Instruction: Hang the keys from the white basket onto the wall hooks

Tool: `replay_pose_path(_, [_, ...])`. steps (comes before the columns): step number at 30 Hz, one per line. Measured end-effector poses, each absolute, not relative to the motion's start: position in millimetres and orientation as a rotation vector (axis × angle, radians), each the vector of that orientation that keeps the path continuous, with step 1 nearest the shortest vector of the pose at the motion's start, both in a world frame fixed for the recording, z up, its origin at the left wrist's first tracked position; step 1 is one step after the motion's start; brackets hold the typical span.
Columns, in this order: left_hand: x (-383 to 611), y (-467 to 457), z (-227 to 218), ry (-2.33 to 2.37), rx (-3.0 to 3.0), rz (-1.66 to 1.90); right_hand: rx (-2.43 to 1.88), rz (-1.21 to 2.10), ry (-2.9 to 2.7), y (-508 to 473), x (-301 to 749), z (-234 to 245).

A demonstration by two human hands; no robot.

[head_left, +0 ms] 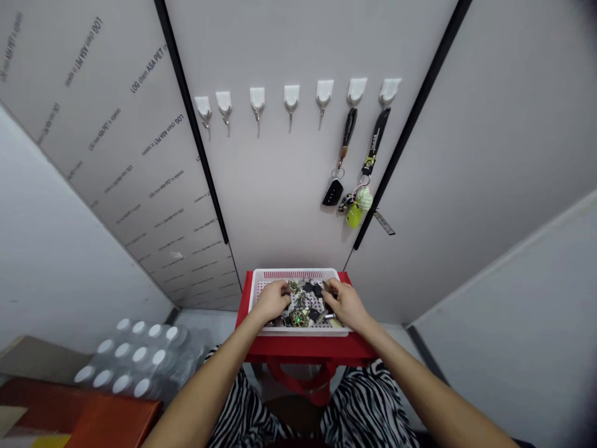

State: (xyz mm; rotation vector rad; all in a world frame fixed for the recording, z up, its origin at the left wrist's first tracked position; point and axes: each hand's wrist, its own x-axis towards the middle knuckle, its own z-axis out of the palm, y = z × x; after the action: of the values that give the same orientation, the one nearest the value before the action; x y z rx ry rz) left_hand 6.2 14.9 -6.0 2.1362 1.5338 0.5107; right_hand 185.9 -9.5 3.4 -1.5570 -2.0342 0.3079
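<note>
My left hand (271, 301) and right hand (346, 305) sit curled in the white basket (289, 274), grasp unclear to me, the keychain heap (305, 306) between them, 3 o'clock from my left, equally near both

Bright even light, strong fisheye distortion.

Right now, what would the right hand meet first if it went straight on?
Likely the keychains heaped in the white basket; the right hand points at them and seems to touch some.

Seven white wall hooks (291, 96), two bearing keychains (347, 155); bottle pack (135, 361) lower left.
</note>
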Motion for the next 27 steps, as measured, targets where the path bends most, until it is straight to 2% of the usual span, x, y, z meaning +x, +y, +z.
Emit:
replay_pose_path(7, [6, 13, -5, 1.523, 2.156, 0.535, -1.396, 0.603, -1.878, -4, 191, 16])
replay_pose_path(11, [7, 11, -2, 1.477, 2.154, 0.786, -1.306, 0.883, -1.522, -2, 185, 35])
replay_pose_path(15, [18, 4, 2, 1.247, 2.035, 0.89, -1.086, 1.277, -1.054, -2, 167, 53])
replay_pose_path(18, [31, -1, 4, 0.984, 1.734, 0.911, -0.911, 1.443, -0.83, -2, 153, 61])
replay_pose_path(21, [37, -2, 7, 0.84, 1.441, 0.888, -0.786, 1.509, -0.697, 0, 147, 64])
replay_pose_path(27, [23, 6, 17, 0.993, 1.297, 0.938, -0.771, 1.464, -0.6, 7, 158, 53])
